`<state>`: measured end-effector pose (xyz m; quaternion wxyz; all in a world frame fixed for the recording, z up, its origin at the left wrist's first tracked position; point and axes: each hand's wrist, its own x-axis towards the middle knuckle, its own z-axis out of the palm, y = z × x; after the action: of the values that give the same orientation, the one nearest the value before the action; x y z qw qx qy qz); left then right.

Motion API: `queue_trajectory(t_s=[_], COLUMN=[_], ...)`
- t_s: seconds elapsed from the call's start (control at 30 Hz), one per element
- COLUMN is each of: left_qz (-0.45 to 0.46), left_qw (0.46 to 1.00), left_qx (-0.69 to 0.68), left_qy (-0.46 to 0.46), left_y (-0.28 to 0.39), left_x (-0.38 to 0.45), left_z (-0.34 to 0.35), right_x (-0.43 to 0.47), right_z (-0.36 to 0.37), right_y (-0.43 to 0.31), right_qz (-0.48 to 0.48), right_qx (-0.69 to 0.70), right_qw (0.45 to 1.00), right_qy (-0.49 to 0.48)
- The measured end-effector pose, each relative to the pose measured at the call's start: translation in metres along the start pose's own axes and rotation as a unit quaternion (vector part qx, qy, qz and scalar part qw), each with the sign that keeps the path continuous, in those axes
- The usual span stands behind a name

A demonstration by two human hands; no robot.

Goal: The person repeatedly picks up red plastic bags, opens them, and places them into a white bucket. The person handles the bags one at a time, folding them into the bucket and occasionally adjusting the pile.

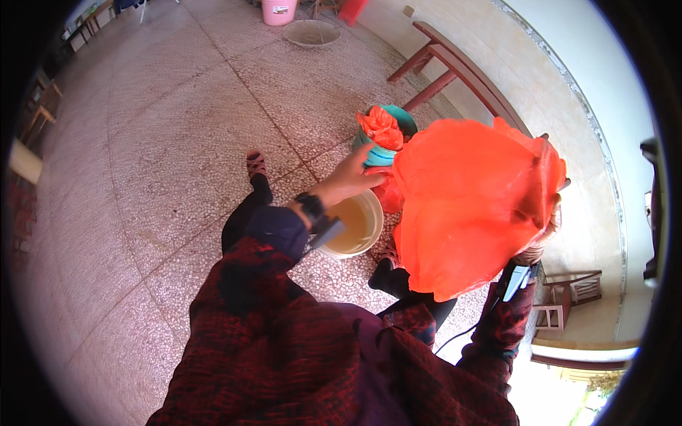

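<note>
My right hand [554,219] grips a large red plastic bag [463,207] by its far right side. The bag is spread wide and hides part of the fingers. Fingers apart and holding nothing, my left hand [349,178] hovers over a white bucket [380,223] with something tan and smooth inside. Just beyond it stands a teal bucket [379,156], with a crumpled red plastic bag [381,128] at its top. More red plastic [390,194] hangs between the buckets and the large bag.
A long brown wooden bench [469,74] runs along the wall on the right. Behind me at right is a wooden chair [554,306]. A pink bucket [278,11] and a shallow round basket [311,33] sit farther off on the terrazzo floor [176,133].
</note>
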<state>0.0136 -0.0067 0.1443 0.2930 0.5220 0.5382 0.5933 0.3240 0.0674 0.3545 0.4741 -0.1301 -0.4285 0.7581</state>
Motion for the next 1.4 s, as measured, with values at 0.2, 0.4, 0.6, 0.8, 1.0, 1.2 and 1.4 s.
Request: queue_trajectory(t_s=[0.2,0.4,0.6,0.8,1.0,1.2,1.4], left_qz=[-0.023,-0.088,-0.042,-0.131,-0.254,-0.295,-0.277], left_qw=[0.983,0.992,0.999,0.989,0.91,0.848,0.828], left_qx=[-0.07,-0.08,0.023,0.053,-0.328,-0.441,-0.485], left_qy=[-0.171,-0.043,-0.021,-0.049,0.029,-0.003,-0.044], left_y=[0.017,0.046,0.073,0.079,0.089,0.084,0.073], left_x=[0.035,0.019,0.029,0.017,0.011,0.006,0.004], left_z=[0.031,-0.031,-0.072,-0.104,-0.122,-0.125,-0.123], right_x=[-0.001,0.01,0.045,0.079,0.081,-0.038,-0.085], right_z=[-0.03,-0.103,-0.146,-0.141,-0.153,-0.178,-0.12], right_y=[-0.065,-0.073,-0.052,-0.048,0.002,0.173,0.318], right_qz=[0.042,0.007,-0.073,-0.114,0.0,0.269,0.552], right_qx=[-0.045,-0.17,-0.338,-0.442,-0.415,-0.395,-0.138], right_qw=[0.998,0.985,0.927,0.857,0.895,0.878,0.822], right_qy=[-0.027,0.034,0.143,0.238,0.163,0.019,-0.03])
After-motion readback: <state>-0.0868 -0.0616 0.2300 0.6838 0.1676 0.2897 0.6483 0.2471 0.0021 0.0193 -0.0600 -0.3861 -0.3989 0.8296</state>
